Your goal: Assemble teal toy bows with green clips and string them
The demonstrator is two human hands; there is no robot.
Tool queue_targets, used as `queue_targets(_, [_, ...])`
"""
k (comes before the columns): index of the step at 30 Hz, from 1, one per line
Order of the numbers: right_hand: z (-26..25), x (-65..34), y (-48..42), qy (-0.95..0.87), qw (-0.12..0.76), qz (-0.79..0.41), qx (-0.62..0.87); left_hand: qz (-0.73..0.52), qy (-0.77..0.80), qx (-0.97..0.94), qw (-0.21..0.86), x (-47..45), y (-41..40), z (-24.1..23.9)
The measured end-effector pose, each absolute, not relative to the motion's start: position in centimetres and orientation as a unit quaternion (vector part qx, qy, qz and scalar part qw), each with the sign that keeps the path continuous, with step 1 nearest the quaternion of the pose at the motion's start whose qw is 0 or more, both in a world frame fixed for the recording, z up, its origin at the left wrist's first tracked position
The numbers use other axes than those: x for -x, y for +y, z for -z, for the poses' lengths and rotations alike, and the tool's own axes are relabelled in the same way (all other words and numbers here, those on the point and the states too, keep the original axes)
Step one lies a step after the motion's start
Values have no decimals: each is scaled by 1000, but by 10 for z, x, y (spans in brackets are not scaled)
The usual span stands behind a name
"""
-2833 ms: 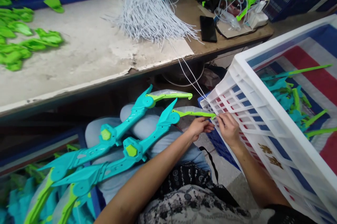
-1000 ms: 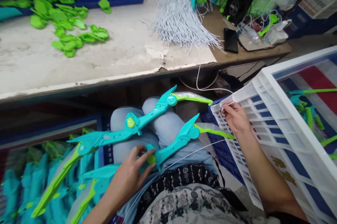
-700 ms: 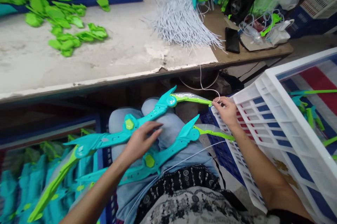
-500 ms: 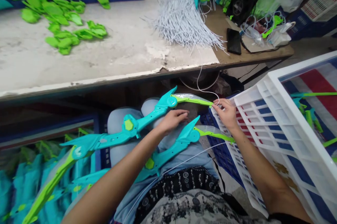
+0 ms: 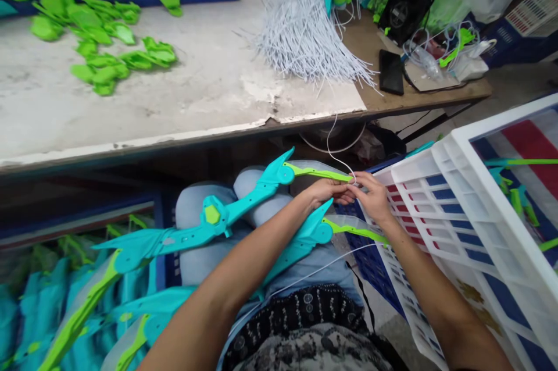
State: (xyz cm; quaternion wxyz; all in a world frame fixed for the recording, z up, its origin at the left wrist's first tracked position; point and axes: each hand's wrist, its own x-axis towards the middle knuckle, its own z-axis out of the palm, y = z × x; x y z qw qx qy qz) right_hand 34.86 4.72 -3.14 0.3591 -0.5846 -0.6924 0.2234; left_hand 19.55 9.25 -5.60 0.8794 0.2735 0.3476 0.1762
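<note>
Two teal and lime toy bows lie across my lap, the farther bow point(image 5: 226, 214) above the nearer bow point(image 5: 305, 234). My left hand point(image 5: 325, 192) and my right hand point(image 5: 370, 196) meet at the lime tip of the farther bow. Both hands are pinched on a thin white string point(image 5: 332, 144) that loops up from that tip toward the table. Another white string point(image 5: 305, 275) runs from the nearer bow's tip down across my lap.
The worn table point(image 5: 174, 103) holds a bundle of white strings point(image 5: 305, 34), green plastic pieces point(image 5: 96, 39) and a black phone point(image 5: 391, 71). A white crate point(image 5: 457, 208) with more bows stands at my right. Teal bows fill a bin point(image 5: 26, 301) at lower left.
My left hand left the nearer bow's grip, crossed over the farther bow and joined my right hand at its tip. My right hand brought the string there from the crate's edge.
</note>
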Motion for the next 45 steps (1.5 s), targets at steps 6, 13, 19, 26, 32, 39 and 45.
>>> queue_targets(6, [34, -352, 44, -689, 328, -211, 611, -218, 423, -326, 817, -165, 84, 50])
queue_targets(13, [32, -355, 42, -665, 322, -223, 636, -420, 493, -237, 724, -12, 41, -16])
queue_targets(19, [36, -355, 46, -676, 317, -214, 630, -636, 588, -96, 490, 83, -18, -68])
queue_targets(26, [37, -365, 56, -722, 280, -138, 617, -714, 527, -46, 459, 90, -64, -73])
queue_targets(32, [4, -259, 63, -824, 318, -62, 465, -679, 503, -64, 531, 50, -73, -46])
queue_targets(39, [27, -68, 34, -977, 95, -113, 157, -665, 451, -46, 593, 30, -75, -49])
queue_targets(45, [31, -57, 78, -979, 3, -155, 131, -720, 464, -54, 513, 40, -83, -48])
